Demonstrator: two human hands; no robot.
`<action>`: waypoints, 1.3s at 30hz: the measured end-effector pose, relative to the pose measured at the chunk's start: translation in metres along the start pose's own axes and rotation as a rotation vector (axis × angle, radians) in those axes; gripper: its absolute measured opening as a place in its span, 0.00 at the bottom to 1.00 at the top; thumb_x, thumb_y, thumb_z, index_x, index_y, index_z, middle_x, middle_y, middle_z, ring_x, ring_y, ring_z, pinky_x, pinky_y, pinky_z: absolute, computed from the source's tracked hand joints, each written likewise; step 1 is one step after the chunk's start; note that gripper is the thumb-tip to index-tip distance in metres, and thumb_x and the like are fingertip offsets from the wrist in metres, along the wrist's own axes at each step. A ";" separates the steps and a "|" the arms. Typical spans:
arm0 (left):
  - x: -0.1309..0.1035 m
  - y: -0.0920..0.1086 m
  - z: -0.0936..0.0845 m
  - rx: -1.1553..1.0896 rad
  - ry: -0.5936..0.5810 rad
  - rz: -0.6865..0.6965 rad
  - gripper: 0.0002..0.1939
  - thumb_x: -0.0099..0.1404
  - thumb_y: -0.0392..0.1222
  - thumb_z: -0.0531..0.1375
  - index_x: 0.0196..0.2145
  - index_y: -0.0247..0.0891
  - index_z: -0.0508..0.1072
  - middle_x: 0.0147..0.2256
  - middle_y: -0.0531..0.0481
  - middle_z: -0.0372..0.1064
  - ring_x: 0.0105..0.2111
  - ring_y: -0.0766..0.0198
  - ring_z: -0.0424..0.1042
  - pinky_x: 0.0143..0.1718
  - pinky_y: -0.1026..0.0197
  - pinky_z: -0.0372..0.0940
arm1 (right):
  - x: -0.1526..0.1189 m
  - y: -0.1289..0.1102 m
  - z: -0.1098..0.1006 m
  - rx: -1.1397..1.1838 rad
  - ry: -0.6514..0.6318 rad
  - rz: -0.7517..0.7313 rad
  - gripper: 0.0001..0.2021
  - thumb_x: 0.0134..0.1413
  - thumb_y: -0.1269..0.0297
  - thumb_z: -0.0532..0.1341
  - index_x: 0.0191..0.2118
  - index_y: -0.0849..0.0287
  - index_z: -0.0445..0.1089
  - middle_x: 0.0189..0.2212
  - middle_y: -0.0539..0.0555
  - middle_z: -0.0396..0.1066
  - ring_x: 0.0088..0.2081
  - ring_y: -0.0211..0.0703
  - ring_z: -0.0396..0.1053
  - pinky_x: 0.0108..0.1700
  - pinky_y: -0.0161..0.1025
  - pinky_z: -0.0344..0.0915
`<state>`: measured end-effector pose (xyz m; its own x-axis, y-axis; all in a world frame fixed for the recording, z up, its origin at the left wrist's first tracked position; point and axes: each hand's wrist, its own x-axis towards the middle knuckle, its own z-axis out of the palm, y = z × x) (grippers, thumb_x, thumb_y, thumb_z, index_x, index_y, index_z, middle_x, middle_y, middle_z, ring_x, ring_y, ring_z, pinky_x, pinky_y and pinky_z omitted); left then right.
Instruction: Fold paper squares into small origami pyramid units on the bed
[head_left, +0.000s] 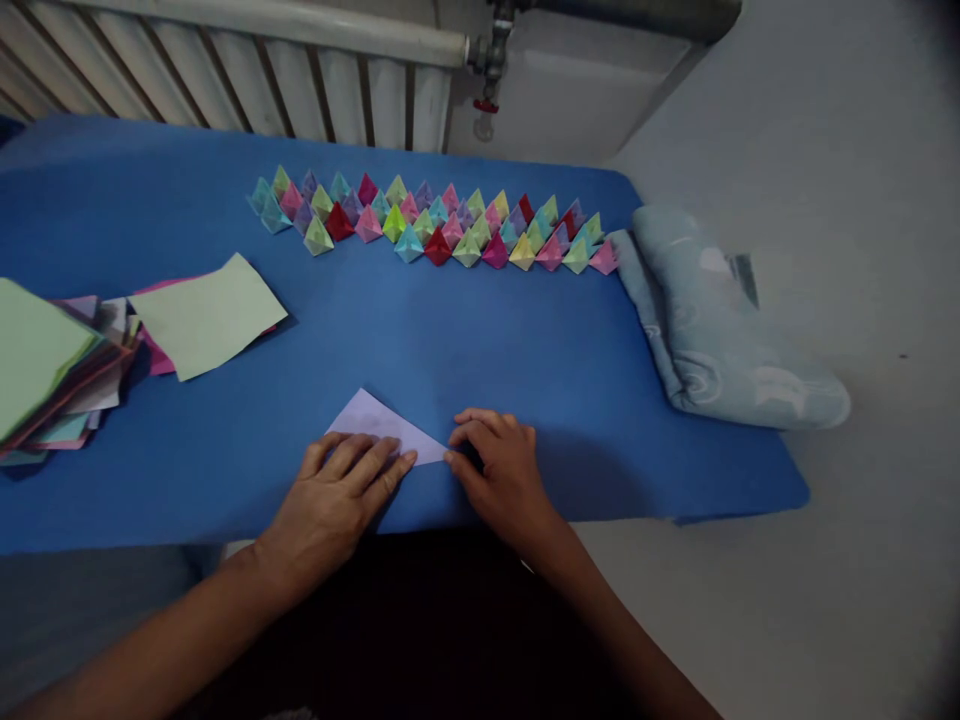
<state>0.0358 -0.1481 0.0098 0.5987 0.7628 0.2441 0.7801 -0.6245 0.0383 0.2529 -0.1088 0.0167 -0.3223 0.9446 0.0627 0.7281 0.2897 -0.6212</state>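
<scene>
A light purple sheet of origami paper (382,422), folded into a triangle, lies on the blue table near its front edge. Spread over its lower left part, my left hand (334,500) rests with its fingers flat on the paper, covering some of it. At the triangle's right corner, the thumb and curled fingers of my right hand (504,475) close in a pinch on the tip. Beyond both hands stand rows of small folded paper pieces (437,246) in pink, red, green, yellow, blue and purple.
Coloured paper sheets (37,350) lie stacked at the far left, with a pale green sheet (214,312) over pink ones beside them. A folded grey-blue blanket (735,330) sits at the table's right end. Behind the blue table (480,345) are a radiator (300,80) and a valve (491,60).
</scene>
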 end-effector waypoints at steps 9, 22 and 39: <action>-0.032 0.001 -0.005 0.012 0.020 -0.068 0.23 0.67 0.27 0.49 0.57 0.36 0.68 0.54 0.40 0.70 0.50 0.47 0.67 0.49 0.46 0.57 | 0.000 -0.013 0.001 -0.156 -0.058 -0.036 0.04 0.57 0.69 0.60 0.39 0.58 0.69 0.45 0.59 0.70 0.45 0.51 0.66 0.46 0.48 0.59; -0.014 0.001 -0.001 -0.130 0.212 -0.111 0.12 0.66 0.38 0.59 0.46 0.31 0.71 0.42 0.39 0.75 0.42 0.52 0.72 0.43 0.49 0.63 | -0.003 -0.036 -0.003 0.363 -0.143 0.201 0.02 0.53 0.70 0.59 0.32 0.56 0.65 0.26 0.46 0.68 0.29 0.37 0.65 0.32 0.35 0.62; 0.007 -0.010 -0.037 -1.066 0.196 -0.710 0.08 0.63 0.46 0.61 0.35 0.41 0.75 0.29 0.54 0.76 0.27 0.64 0.74 0.27 0.62 0.69 | 0.032 -0.054 -0.019 0.747 -0.189 0.065 0.16 0.53 0.66 0.61 0.49 0.52 0.66 0.32 0.47 0.73 0.32 0.38 0.71 0.35 0.35 0.67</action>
<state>0.0252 -0.1423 0.0471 0.0087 0.9999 -0.0143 0.3317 0.0106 0.9433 0.2144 -0.0913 0.0671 -0.4395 0.8942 -0.0849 0.1698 -0.0101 -0.9854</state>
